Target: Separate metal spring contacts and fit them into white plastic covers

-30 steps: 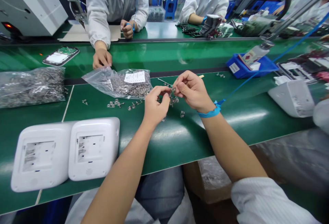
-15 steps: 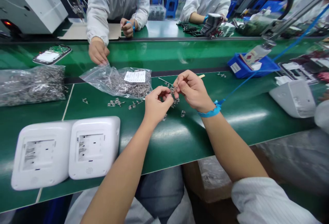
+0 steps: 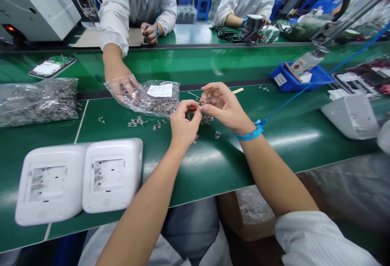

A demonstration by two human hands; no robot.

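My left hand [image 3: 185, 123] is closed in a pinch, thumb against fingers, on a small metal spring contact mostly hidden by the fingertips. Touching it from the right, my right hand [image 3: 224, 107] is curled, its thumb and fingers meeting at the same small wire part. Beneath both hands lies a little pile of metal spring contacts [image 3: 207, 118], partly covered. More loose spring contacts [image 3: 137, 122] are scattered to the left. Two white plastic housings [image 3: 111, 176] lie side by side at the lower left, with metal contacts visible in their recesses.
Across the bench, a co-worker's hand [image 3: 122, 85] is inside a clear bag of metal contacts [image 3: 158, 102]. Another full bag [image 3: 39, 99] lies at the left. A blue bin [image 3: 278, 79] holds a bottle; a blue cord [image 3: 292, 97] runs from my right wristband [image 3: 250, 134].
The co-worker's hand has gone from the bag's edge into the bag. My hands stay over the pile; my right fingers have shifted slightly left and spread a little around the part.
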